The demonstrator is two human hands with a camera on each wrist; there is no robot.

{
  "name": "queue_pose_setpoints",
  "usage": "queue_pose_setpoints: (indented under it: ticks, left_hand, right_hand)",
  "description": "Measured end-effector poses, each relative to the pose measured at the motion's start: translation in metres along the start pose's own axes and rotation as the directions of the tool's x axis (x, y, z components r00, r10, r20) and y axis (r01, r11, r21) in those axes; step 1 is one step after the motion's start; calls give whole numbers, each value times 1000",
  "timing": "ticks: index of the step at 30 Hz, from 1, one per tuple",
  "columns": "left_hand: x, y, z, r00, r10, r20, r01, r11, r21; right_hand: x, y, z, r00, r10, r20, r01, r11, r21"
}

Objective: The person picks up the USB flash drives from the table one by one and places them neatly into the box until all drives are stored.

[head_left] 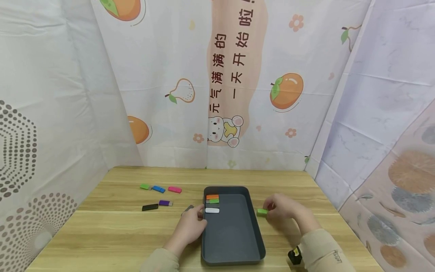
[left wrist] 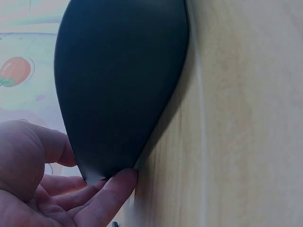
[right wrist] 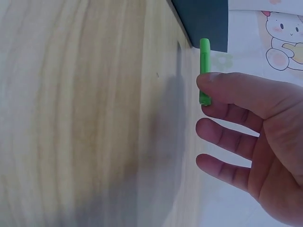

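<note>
Your right hand point(head_left: 284, 207), the nearer, pinches the green stick point(head_left: 261, 212) just right of the tray point(head_left: 233, 232), long axis pointing across toward it, while your left hand point(head_left: 192, 226) grips the tray's left side.

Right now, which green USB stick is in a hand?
The green stick right of the tray, pinched by the right hand; a second green stick lies inside the tray, a third left of it.
</note>
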State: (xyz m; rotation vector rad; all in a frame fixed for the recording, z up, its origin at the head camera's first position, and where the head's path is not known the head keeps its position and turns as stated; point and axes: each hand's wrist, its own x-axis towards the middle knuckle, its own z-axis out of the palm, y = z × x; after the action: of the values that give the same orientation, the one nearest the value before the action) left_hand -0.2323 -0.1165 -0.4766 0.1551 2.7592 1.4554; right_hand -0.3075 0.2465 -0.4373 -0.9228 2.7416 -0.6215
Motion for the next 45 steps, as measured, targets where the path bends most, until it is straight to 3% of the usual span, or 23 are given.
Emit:
queue_pose_setpoints:
  ticks: [13, 22, 45]
  left_hand:
    - [-1, 2, 0, 1000, 3, -4, -3, 1000, 7]
    - [-1, 2, 0, 1000, -3, 1, 3, 1000, -5]
    - [0, 1, -1, 1000, -5, 8, 5, 1000, -7]
  right_hand:
    - [5, 3, -10, 994, -41, -100, 37, 998, -42]
    - [9, -4, -19, 987, -49, -153, 48, 999, -10]
    - [25, -28, -28, 971, -85, -225, 76, 996, -51]
